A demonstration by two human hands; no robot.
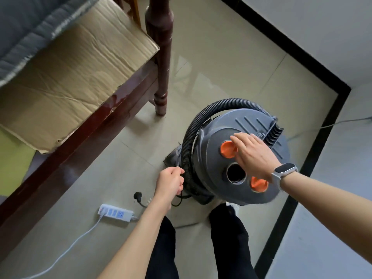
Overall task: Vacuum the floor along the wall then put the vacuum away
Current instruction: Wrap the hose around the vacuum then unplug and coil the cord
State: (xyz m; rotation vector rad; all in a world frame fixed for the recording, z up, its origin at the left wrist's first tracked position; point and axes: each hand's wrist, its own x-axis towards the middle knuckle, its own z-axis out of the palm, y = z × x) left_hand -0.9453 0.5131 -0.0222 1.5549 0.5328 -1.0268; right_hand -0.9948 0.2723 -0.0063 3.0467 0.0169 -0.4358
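Vacuum (225, 158): grey canister body, standing on the tiled floor (231, 63) near the room corner, just in front of my feet. I see its lid from above: two orange caps (228, 149) and a round open port (236, 173) between them; the inside of the port is dark and I cannot tell what is in it. Black ribbed hose (193, 133) arcs from the far side of the lid, over the left edge, and down toward the base.

Right hand (254, 156): fingers straight and spread, palm down over the lid, fingertips overlapping the farther orange cap. I cannot tell whether the palm touches the lid or hovers just above. Watch (283, 172) on that wrist.

Left hand (170, 183): fingers curled, gripping a thin black cord (179, 199) just beside the lower run of the hose, at the vacuum's left side. The cord loops down below the fist; a black plug (138, 196) lies on the floor near it, apart from the strip.

Outward: white power strip (115, 213) on the floor to the left of my legs, its white cable (66, 250) trailing toward the lower left. Dark wooden bed frame (84, 141) with a turned post (161, 73) stands well left of the vacuum; flattened cardboard (76, 73) lies on the frame, grey bedding (26, 27) over its far edge. Black baseboard (314, 141) runs along the white wall (330, 33) to the right of the vacuum.
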